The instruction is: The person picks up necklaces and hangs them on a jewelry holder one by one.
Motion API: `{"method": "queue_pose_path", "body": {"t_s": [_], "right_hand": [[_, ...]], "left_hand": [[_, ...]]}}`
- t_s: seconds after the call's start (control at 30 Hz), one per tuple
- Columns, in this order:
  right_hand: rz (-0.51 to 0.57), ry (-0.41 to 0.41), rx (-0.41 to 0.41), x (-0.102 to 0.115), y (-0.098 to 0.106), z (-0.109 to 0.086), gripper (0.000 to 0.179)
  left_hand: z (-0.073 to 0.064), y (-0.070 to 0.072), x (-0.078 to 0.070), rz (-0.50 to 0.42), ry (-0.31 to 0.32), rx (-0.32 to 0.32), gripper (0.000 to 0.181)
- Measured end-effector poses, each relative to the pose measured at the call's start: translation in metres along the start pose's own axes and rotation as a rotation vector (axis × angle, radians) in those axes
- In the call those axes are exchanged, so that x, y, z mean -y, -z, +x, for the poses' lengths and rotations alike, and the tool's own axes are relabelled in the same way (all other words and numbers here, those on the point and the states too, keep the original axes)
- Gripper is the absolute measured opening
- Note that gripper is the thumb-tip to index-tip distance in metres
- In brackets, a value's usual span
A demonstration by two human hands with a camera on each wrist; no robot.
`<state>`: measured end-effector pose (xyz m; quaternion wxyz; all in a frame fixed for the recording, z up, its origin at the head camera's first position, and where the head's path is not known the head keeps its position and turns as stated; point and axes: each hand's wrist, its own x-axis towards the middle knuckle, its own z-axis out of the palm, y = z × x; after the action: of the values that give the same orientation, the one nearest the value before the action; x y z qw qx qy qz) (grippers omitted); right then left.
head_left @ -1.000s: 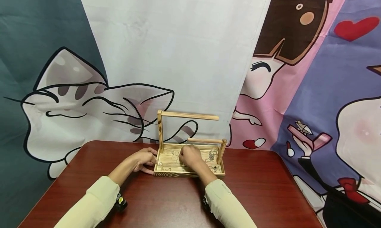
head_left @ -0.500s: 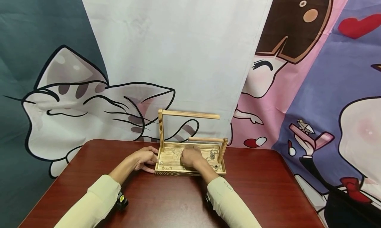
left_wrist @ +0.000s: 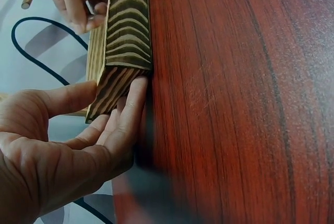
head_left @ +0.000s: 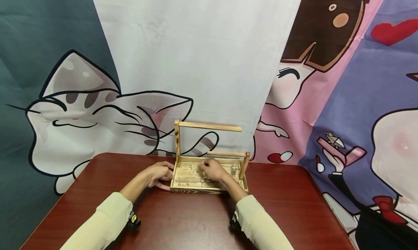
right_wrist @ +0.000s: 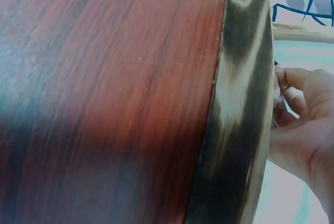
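Observation:
A wooden jewelry stand [head_left: 183, 189] has a shallow tray base and two bars on posts. My left hand [head_left: 160, 174] holds the tray's left end; in the left wrist view, its thumb [left_wrist: 73, 98] presses the rim and its fingers lie along the end wall and lower edge. Over the middle of the tray, my right hand [head_left: 213, 170] has curled fingers, with thumb and index finger pinching at a thin chain, mostly hidden by the hand. More thin chain [head_left: 192, 170] lies left of these fingertips. A bunched chain [head_left: 234, 169] sits near the right post.
Small jewelry pieces [head_left: 183, 184] lie along the tray's front left, and a round piece [head_left: 177, 179] sits by its left wall. The tall bar [head_left: 210, 126] and lower bar [head_left: 226, 154] stand above the back. A reddish-brown table [head_left: 183, 221] lies underneath, before a printed cloth [head_left: 212, 61].
My right hand has shifted slightly right within the tray, its forearm swinging right and its pinched fingertips turning left into view. The left hand stays at the tray's end.

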<state>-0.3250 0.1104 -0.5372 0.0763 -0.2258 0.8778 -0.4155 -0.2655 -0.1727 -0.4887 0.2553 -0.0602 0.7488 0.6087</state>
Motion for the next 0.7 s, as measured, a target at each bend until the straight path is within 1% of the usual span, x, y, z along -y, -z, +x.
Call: {"method": "queue_pose_path", "body": {"t_s": [0.03,0.1,0.17,0.3,0.43,0.6,0.7], "right_hand": [[0.042,-0.003,-0.001,0.007,0.003,-0.005,0.028],[0.125,-0.038,0.005,0.025,0.011,-0.015,0.024],[0.157,-0.059,-0.003,0.03,0.013,-0.02,0.025],[0.218,-0.132,-0.026,0.033,0.015,-0.026,0.026],[0.286,-0.181,-0.052,0.035,0.017,-0.031,0.028],[0.451,-0.229,-0.069,0.042,0.017,-0.036,0.025],[0.508,-0.241,-0.089,0.047,0.016,-0.04,0.024]], "left_hand": [[0.0,0.0,0.0,-0.003,0.0,0.0,0.058],[0.001,-0.001,-0.001,-0.004,-0.001,0.003,0.058],[0.001,-0.001,0.0,-0.007,-0.002,0.002,0.057],[0.002,-0.002,0.0,-0.009,-0.003,-0.001,0.057],[0.003,-0.002,0.0,-0.011,0.001,-0.001,0.057],[0.003,-0.002,0.0,-0.013,0.005,0.003,0.057],[0.002,-0.002,0.0,-0.013,-0.001,0.009,0.056]]}}
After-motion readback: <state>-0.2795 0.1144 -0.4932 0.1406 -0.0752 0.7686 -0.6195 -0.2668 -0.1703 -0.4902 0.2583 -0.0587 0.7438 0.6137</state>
